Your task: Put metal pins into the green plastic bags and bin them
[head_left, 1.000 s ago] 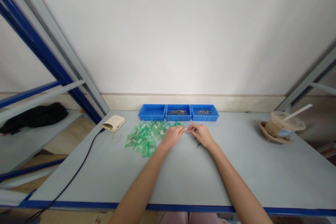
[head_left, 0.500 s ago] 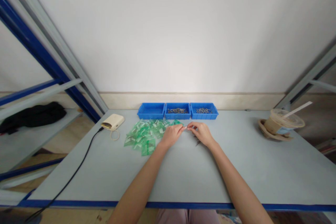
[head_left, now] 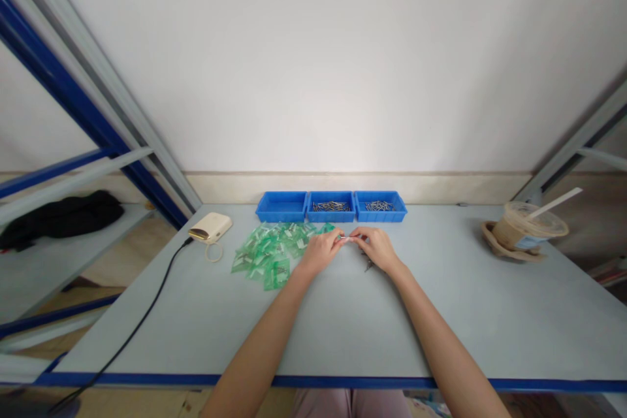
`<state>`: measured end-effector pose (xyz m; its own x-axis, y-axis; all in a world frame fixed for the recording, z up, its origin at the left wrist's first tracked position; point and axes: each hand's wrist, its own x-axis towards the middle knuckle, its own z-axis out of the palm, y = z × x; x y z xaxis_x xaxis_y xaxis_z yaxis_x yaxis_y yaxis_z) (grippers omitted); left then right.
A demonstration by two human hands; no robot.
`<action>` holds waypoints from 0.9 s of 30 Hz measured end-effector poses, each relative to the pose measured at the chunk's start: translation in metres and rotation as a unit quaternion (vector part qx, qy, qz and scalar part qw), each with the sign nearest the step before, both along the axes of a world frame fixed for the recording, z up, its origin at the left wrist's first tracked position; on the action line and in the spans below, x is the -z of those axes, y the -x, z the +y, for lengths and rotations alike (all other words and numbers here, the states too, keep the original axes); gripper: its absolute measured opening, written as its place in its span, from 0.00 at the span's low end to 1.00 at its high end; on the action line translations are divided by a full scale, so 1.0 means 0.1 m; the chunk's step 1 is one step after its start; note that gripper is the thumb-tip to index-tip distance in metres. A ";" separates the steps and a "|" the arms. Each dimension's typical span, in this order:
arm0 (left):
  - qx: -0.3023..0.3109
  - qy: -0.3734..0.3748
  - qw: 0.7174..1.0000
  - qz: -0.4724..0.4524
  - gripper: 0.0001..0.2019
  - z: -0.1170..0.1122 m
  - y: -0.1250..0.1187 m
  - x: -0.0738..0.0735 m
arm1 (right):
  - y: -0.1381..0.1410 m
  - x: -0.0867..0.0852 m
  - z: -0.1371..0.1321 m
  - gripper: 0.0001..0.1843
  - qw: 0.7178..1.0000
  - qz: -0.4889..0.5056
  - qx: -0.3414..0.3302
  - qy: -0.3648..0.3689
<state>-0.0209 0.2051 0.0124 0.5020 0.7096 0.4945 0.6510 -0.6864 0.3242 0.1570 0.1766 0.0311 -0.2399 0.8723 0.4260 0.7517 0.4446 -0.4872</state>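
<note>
My left hand [head_left: 321,251] and my right hand [head_left: 376,248] meet fingertip to fingertip over the grey table [head_left: 343,320]. Both are pinched on a small pale bag [head_left: 347,239] held between them. A heap of several green plastic bags [head_left: 267,251] lies just left of my left hand. A few small dark metal parts [head_left: 368,266] lie on the table under my right hand. Behind the hands stand three blue bins in a row: the left bin [head_left: 282,207] looks bare, the middle bin [head_left: 332,206] and the right bin [head_left: 381,206] hold metal screws.
A cream power bank [head_left: 211,227] with a black cable [head_left: 132,333] lies at the left. A plastic cup with a straw [head_left: 526,228] sits at the right on a paper holder. Blue and grey rack posts [head_left: 93,111] flank the table; a black cloth [head_left: 61,215] lies on the left shelf.
Almost nothing: both hands stay pinched together at the same spot, with only a slight shift of the fingers.
</note>
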 end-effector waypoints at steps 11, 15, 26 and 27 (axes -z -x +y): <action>-0.029 -0.003 1.000 0.011 0.25 0.03 0.01 0.04 | 0.01 0.04 0.00 0.12 1.000 0.017 -0.015 0.011; -0.064 0.021 0.998 -0.021 0.27 0.04 0.04 -0.01 | 0.09 -0.13 0.22 0.16 0.998 0.042 0.042 0.017; -0.032 0.013 0.999 0.026 0.27 0.05 0.08 0.04 | 0.13 -0.69 0.42 0.13 0.981 -0.089 0.146 -0.087; -0.028 0.010 0.999 0.030 0.27 0.05 0.07 0.04 | 0.04 -0.60 0.33 0.11 0.982 -0.111 0.140 -0.065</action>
<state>-0.0279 0.2096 0.0082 0.4892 0.7471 0.4500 0.7069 -0.6418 0.2972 0.1529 0.2096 0.0907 -0.0979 0.8585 0.5033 0.9344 0.2534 -0.2504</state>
